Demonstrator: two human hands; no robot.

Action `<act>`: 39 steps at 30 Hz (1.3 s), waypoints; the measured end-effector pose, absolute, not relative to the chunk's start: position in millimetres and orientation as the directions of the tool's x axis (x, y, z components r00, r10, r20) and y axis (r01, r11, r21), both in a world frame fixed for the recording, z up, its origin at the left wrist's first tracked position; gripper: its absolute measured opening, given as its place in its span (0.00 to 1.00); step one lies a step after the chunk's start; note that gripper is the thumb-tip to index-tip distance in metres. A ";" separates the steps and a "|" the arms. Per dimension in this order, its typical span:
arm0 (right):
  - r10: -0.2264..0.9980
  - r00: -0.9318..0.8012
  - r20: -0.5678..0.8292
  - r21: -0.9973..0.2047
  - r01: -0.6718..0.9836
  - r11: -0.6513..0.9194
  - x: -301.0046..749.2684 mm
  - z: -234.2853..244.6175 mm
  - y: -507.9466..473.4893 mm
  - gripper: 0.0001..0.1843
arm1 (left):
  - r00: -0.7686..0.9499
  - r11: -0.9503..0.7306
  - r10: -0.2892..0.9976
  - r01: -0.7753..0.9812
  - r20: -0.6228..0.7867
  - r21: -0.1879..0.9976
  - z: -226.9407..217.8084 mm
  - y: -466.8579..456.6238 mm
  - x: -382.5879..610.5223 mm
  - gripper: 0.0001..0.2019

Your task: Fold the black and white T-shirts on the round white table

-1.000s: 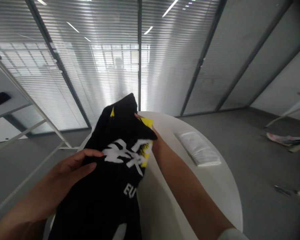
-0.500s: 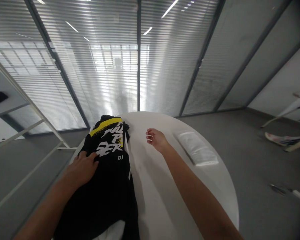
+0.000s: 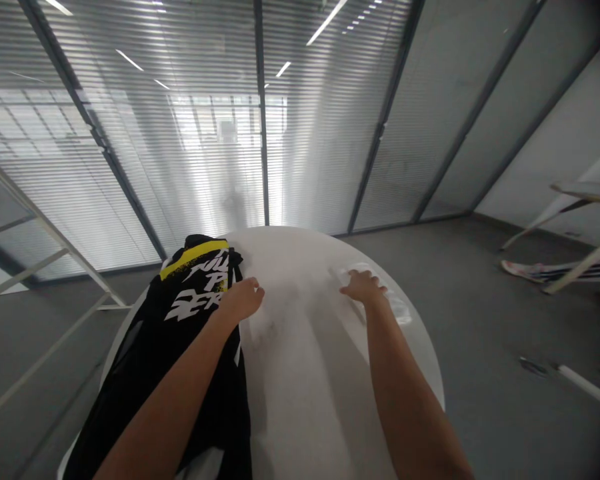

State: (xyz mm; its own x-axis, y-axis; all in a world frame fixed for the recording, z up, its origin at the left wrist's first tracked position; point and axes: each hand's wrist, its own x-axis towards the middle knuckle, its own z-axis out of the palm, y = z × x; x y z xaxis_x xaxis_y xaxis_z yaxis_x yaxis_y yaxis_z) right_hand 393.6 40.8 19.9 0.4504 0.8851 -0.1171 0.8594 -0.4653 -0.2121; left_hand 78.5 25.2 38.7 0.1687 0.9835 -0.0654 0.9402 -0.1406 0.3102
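A black garment (image 3: 195, 360) with a yellow stripe and white lettering lies folded lengthwise on the left of a round white table (image 3: 295, 400). My left hand (image 3: 243, 300) hovers by its right edge, covering part of the lettering; its fingers are loosely bent and slightly apart, with nothing in them. On the right of the table, a flat clear plastic packet (image 3: 399, 308) lies near the rim. Over this packet is my right hand (image 3: 365, 287), fingers spread, hiding much of it. Whether the fingertips press on the plastic is hard to tell.
A pale metal frame (image 3: 50, 230) stands left of the table. Behind the table runs a glass wall with blinds (image 3: 310, 133). At the right, wooden-edged furniture legs (image 3: 580, 267) and a white rod (image 3: 587, 387) are near the grey floor (image 3: 485, 320).
My left hand has lifted off the garment and moved right. My right hand has moved right, from the bare tabletop to over the plastic packet. The view has shifted slightly to the right.
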 end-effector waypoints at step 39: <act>0.736 -0.596 0.320 -0.543 0.521 0.658 272.3 88.3 -3.3 0.37 | 0.016 0.136 0.989 -0.520 -0.149 0.843 51.4 0.5 89.5 0.22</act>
